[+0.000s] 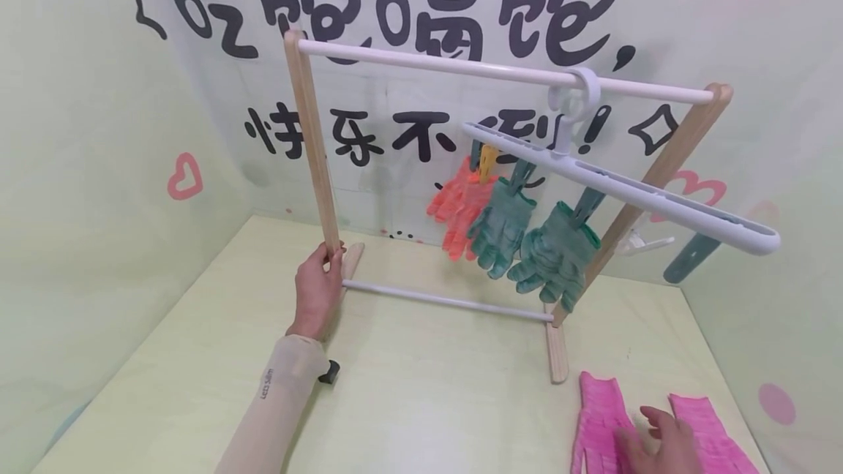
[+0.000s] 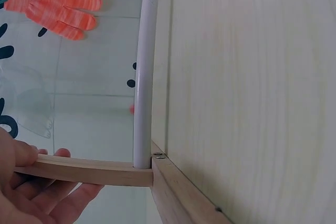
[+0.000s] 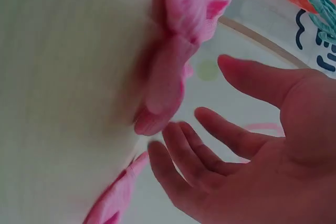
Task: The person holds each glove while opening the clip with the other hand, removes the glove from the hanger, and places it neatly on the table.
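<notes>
My left hand [image 1: 317, 292] grips the lower part of the left wooden post [image 1: 312, 152] of a drying rack. In the left wrist view, thumb and fingers lie on either side of that post [image 2: 100, 170]. Low over the table at the right, my right hand [image 1: 668, 446] is between two pink gloves [image 1: 602, 412] [image 1: 701, 419], fingers spread and slightly bent. Nothing is in its grasp in the right wrist view, where a pink glove [image 3: 186, 11] lies just beyond the fingertips. Part of the right hand is cut off in the head view.
A white clip hanger [image 1: 632, 189] hangs from the rack's top bar [image 1: 428, 62]. Clips hold orange gloves [image 1: 454, 203] and green gloves [image 1: 503, 222] on it. At its right end hangs a dark clip [image 1: 691, 258]. The rack's right foot [image 1: 557, 357] stands near the pink gloves.
</notes>
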### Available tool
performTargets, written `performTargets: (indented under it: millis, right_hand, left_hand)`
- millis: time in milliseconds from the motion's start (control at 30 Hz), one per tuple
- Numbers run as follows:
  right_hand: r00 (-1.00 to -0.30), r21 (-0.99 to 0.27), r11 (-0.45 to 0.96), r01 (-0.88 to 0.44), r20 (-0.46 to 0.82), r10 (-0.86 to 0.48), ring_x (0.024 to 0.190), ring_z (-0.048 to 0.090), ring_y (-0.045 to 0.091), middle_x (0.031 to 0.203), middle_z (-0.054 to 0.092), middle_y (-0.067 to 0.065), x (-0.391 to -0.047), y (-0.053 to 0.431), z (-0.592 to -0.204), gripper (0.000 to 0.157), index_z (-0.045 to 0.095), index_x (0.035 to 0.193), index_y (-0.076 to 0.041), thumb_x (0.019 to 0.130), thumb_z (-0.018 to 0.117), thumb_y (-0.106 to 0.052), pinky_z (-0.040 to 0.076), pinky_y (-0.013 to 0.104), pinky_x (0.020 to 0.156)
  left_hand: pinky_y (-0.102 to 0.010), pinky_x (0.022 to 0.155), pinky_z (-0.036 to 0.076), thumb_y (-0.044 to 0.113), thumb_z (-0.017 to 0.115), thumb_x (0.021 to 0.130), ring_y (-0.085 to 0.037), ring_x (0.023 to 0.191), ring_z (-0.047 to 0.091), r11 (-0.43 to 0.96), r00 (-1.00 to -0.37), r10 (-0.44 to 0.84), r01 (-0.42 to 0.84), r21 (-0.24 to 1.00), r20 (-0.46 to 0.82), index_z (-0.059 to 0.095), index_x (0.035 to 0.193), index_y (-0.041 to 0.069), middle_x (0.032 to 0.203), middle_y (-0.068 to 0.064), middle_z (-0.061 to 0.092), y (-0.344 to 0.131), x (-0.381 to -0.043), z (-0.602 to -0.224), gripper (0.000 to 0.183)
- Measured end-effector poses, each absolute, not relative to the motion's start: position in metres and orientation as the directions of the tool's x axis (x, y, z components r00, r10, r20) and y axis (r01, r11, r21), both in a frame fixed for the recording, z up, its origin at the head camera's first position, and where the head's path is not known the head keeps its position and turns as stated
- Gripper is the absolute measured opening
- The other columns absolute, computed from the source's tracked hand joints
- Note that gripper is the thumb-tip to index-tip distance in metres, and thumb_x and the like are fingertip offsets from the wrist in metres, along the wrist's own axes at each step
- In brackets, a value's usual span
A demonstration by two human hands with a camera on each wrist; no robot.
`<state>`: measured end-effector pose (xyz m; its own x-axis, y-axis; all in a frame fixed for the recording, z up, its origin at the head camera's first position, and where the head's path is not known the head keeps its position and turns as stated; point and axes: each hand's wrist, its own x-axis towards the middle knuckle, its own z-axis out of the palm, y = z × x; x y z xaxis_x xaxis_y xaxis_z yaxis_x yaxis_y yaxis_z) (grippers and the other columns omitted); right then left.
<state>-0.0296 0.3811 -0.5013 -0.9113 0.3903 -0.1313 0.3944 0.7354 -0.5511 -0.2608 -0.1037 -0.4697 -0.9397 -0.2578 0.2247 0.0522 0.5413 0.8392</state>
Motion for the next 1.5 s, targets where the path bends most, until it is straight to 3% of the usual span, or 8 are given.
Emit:
performTargets:
  millis: [100, 233, 367, 500, 700, 833, 1067, 1500]
  right_hand:
    - [-0.921, -0.521, 0.777, 0.353, -0.049, 0.386, 0.104, 0.058, 0.043, 0.119, 0.049, 0.033, -0.027, 0.376, -0.5, 0.046, 0.057, 0.125, 0.009, 0.089, 0.068, -0.017, 0.05, 0.03, 0.066]
    - [-0.932, -0.505, 0.785, 0.36, -0.222, 0.285, 0.107, 0.061, 0.034, 0.126, 0.052, 0.026, -0.028, 0.37, -0.5, 0.054, 0.057, 0.131, 0.002, 0.09, 0.069, -0.032, 0.057, 0.036, 0.077]
    - [-0.924, -0.473, 0.81, 0.348, -0.318, 0.211, 0.111, 0.058, 0.029, 0.128, 0.056, 0.017, -0.028, 0.363, -0.508, 0.063, 0.063, 0.127, -0.009, 0.082, 0.075, -0.05, 0.054, 0.043, 0.088]
    - [-0.946, -0.457, 0.84, 0.294, -0.262, 0.189, 0.118, 0.056, 0.036, 0.129, 0.055, 0.018, -0.026, 0.359, -0.515, 0.055, 0.068, 0.12, -0.012, 0.08, 0.078, -0.048, 0.049, 0.053, 0.095]
    - [-0.988, -0.394, 0.916, 0.081, 0.086, 0.125, 0.099, 0.061, 0.029, 0.111, 0.063, 0.01, -0.016, 0.363, -0.526, 0.035, 0.074, 0.103, -0.013, 0.074, 0.086, -0.028, 0.05, 0.038, 0.081]
    - [-0.967, -0.371, 0.929, -0.009, 0.239, 0.086, 0.09, 0.058, 0.017, 0.104, 0.063, 0.005, -0.015, 0.366, -0.532, 0.036, 0.075, 0.097, -0.013, 0.065, 0.09, -0.02, 0.048, 0.03, 0.073]
    - [-0.993, -0.391, 0.92, 0.031, 0.096, 0.075, 0.098, 0.057, 0.024, 0.11, 0.061, 0.007, -0.017, 0.369, -0.531, 0.04, 0.074, 0.104, -0.013, 0.069, 0.088, -0.026, 0.048, 0.031, 0.077]
    - [-0.989, -0.392, 0.92, 0.007, 0.136, 0.065, 0.095, 0.058, 0.023, 0.111, 0.061, 0.007, -0.019, 0.371, -0.527, 0.042, 0.074, 0.105, -0.012, 0.066, 0.089, -0.02, 0.047, 0.029, 0.076]
  left_hand:
    - [-0.052, 0.096, 0.053, 0.022, 0.052, 0.103, -0.037, 0.121, 0.063, 0.544, -0.938, -0.258, 0.058, 0.837, 0.232, 0.064, 0.125, 0.01, 0.128, -0.016, 0.068, -0.103, -0.262, -0.468, 0.028]
    - [-0.052, 0.094, 0.054, 0.022, 0.052, 0.103, -0.037, 0.12, 0.064, 0.55, -0.937, -0.256, 0.062, 0.833, 0.239, 0.064, 0.125, 0.009, 0.128, -0.017, 0.068, -0.102, -0.263, -0.467, 0.028]
    - [-0.052, 0.09, 0.056, 0.022, 0.052, 0.103, -0.038, 0.116, 0.066, 0.559, -0.935, -0.256, 0.064, 0.827, 0.245, 0.064, 0.125, 0.01, 0.126, -0.017, 0.068, -0.102, -0.262, -0.468, 0.027]
    - [-0.052, 0.091, 0.056, 0.023, 0.052, 0.103, -0.038, 0.118, 0.065, 0.561, -0.934, -0.262, 0.058, 0.826, 0.244, 0.064, 0.124, 0.012, 0.126, -0.016, 0.069, -0.102, -0.261, -0.47, 0.027]
    - [-0.051, 0.089, 0.057, 0.025, 0.052, 0.103, -0.037, 0.117, 0.066, 0.546, -0.941, -0.248, 0.062, 0.835, 0.232, 0.064, 0.125, 0.013, 0.129, -0.017, 0.067, -0.1, -0.261, -0.469, 0.027]
    - [-0.052, 0.089, 0.056, 0.023, 0.052, 0.103, -0.038, 0.117, 0.066, 0.544, -0.936, -0.248, 0.079, 0.836, 0.25, 0.065, 0.124, 0.013, 0.127, -0.017, 0.068, -0.1, -0.262, -0.469, 0.027]
    - [-0.052, 0.091, 0.055, 0.023, 0.052, 0.103, -0.037, 0.119, 0.065, 0.552, -0.935, -0.264, 0.055, 0.832, 0.237, 0.065, 0.122, 0.014, 0.128, -0.015, 0.068, -0.103, -0.261, -0.471, 0.025]
    - [-0.049, 0.089, 0.055, 0.026, 0.051, 0.104, -0.034, 0.121, 0.064, 0.545, -0.94, -0.267, 0.035, 0.837, 0.213, 0.065, 0.122, 0.014, 0.128, -0.013, 0.068, -0.103, -0.26, -0.469, 0.026]
